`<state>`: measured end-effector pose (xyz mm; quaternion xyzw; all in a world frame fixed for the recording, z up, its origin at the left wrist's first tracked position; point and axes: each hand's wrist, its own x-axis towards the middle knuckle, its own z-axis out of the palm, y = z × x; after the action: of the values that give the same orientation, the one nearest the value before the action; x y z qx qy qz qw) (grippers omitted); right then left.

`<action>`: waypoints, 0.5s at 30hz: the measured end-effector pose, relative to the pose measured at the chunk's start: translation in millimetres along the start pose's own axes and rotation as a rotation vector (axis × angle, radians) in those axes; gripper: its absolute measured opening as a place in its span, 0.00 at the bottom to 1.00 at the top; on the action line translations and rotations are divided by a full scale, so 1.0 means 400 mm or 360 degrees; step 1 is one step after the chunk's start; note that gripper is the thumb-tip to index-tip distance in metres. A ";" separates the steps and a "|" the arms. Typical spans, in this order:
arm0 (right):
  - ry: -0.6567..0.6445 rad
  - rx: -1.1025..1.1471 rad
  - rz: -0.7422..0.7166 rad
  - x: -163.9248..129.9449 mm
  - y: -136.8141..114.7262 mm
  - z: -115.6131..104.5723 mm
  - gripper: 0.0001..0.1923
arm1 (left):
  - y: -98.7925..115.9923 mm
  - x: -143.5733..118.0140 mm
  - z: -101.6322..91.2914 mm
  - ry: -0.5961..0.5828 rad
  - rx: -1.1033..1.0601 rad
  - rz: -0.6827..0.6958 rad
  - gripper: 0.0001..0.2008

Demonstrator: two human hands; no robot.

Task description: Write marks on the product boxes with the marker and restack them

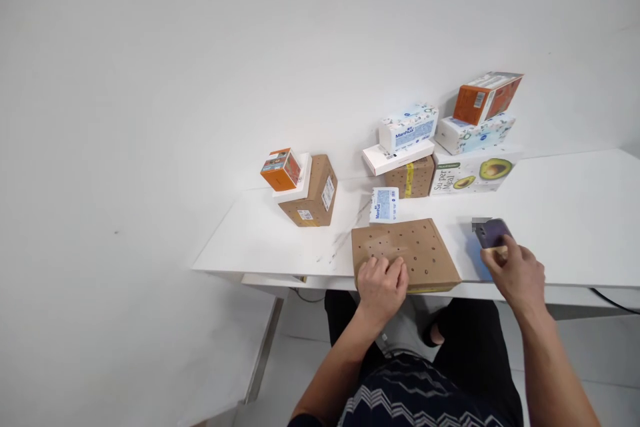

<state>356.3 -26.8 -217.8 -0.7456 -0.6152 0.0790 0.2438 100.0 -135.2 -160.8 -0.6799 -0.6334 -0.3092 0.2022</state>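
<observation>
Taking the flat brown perforated box (404, 253) at the near edge of the white desk (565, 213) as the landmark: well off to its left and further back stands a brown carton (315, 197) with a small orange box (281, 169) on a white slab atop it. The left hand (383, 285) rests palm down on the perforated box's near left corner, fingers curled loosely — pressing on it, not clasped round anything. Just behind the box lies a blue-and-white tissue pack (384, 204), and further back a stack of cartons, including an avocado-printed box (473, 173). To the box's right, apart from it, the right hand (515, 273) has its grip closed on a dark purple phone (493, 233) — held just above the desk.
</observation>
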 end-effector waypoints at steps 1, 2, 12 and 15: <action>-0.0022 -0.0096 -0.0045 0.003 0.001 0.014 0.33 | 0.001 0.000 0.000 -0.0002 -0.0001 -0.0003 0.05; -0.0043 -0.0181 -0.0084 0.006 0.001 0.026 0.32 | 0.001 0.000 0.000 -0.0004 -0.0001 -0.0004 0.06; -0.0125 -0.0312 -0.0131 0.035 0.009 0.063 0.32 | 0.001 -0.002 0.000 -0.0060 -0.0001 -0.0011 0.06; -0.0184 -0.0287 -0.0124 0.041 0.023 0.072 0.33 | 0.005 0.000 0.000 -0.0060 -0.0002 -0.0009 0.06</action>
<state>356.1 -4.6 -244.0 -0.7342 -0.6613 0.0566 0.1426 101.8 -135.5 -160.5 -0.6840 -0.6388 -0.2974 0.1890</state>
